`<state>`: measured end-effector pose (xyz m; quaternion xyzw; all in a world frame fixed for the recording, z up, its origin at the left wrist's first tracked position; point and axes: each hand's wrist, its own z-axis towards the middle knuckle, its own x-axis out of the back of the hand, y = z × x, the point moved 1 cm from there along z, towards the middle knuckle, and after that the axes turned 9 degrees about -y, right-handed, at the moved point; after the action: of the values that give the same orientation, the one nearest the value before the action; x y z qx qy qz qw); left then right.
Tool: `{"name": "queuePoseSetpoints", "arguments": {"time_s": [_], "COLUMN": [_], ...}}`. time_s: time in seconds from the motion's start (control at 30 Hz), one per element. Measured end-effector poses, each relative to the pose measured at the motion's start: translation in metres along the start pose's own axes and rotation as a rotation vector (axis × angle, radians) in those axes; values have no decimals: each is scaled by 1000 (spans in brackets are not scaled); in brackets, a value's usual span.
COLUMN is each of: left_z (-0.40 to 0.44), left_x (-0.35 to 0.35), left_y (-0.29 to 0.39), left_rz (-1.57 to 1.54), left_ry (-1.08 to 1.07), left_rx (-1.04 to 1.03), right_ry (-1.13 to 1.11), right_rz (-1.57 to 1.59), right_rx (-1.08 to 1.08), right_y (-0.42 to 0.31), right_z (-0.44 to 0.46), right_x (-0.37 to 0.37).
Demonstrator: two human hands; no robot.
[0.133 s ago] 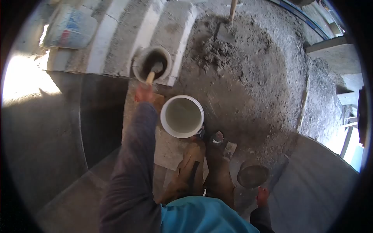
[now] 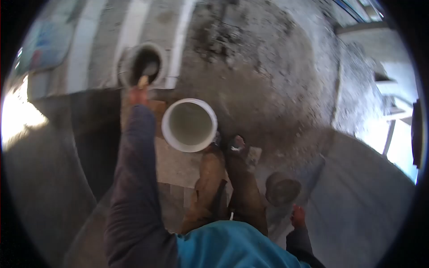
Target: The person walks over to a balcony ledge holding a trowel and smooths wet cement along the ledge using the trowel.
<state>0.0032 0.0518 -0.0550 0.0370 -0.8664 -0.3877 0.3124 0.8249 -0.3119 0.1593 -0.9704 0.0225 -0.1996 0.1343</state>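
dirt-strewn floor, wooden handle within the left hand's fingers

1. The left hand is ahead and to the left, on a wooden handle that reaches into a round pot;
2. the pot sits at the near edge of a ridged slab; a container lies at the slab's left;
3. a bucket stands nearer, right of the left hand and before the feet, with liquid in it;
4. loose rubble lies beyond the bucket, right of the slab;
5. a basin is at the right, just beyond the right hand.
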Motion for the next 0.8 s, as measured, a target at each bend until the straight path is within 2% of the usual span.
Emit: {"name": "queuePoseSetpoints", "arguments": {"time_s": [0.03, 0.07, 0.1, 0.17, 0.23, 0.27, 0.3, 0.33, 0.37, 0.4, 0.43, 0.47, 0.53, 0.6, 0.63, 0.7, 0.8], "left_z": [-49, -23, 50, -23, 32, 47, 58, 28, -10, -2, -33, -39, -54, -81, -88, -101, -136], "left_x": [-17, -11, -2, 3, 45, 57, 68, 90, 117, 133, 134, 140, 138, 122, 104, 61, -21], "left_y": [27, -31, -84, 21, -18, -42, -61, -11, 37, 21, 73, 84, 133, 191, 210, 244, 276], "left_rz": [-202, 102, 235, -129, 379, 567, 756, 824, 905, 1134, 779, 747, 726, 729, 722, 715, 723], "left_ry": [203, 59, 185, 81, -21, 253, 556, 345, 124, 443, 258, 535, 538, 532, 524, 460, 330], "left_rx": [78, -391, -165, 136, 200, 68, -19, -32, -55, -127, 187, 8, -23, -72, -100, -151, -181], "right_ry": [0, -6, -13, -3, 71, 76, 112, 149, 153, 136, 153, 221, 218, 542, 368, 241, 179], "right_rz": [-58, -105, -142, -182, -58, -42, 94, 242, 289, -247, -792, -738, -276, -307, -83, 131, 320], "right_rx": [-2, 10, 90, 175, -116, -100, -192, -275, -265, 214, 676, 687, 101, -64, -193, -271, -292], "right_y": [13, 28, 66, 111, 110, 98, 65, 45, 65, 112, 137, 129, 115, 234, 183, 127, 77], "right_z": [-16, -22, -2, 7, -6, -23, -49, -67, -71, -54, -45, -49, -51, 83, 51, 34, 47], "right_x": [17, 30, 41, 62, 49, 38, 19, 12, 21, 33, 32, 26, 9, -34, -24, -13, 5]}}
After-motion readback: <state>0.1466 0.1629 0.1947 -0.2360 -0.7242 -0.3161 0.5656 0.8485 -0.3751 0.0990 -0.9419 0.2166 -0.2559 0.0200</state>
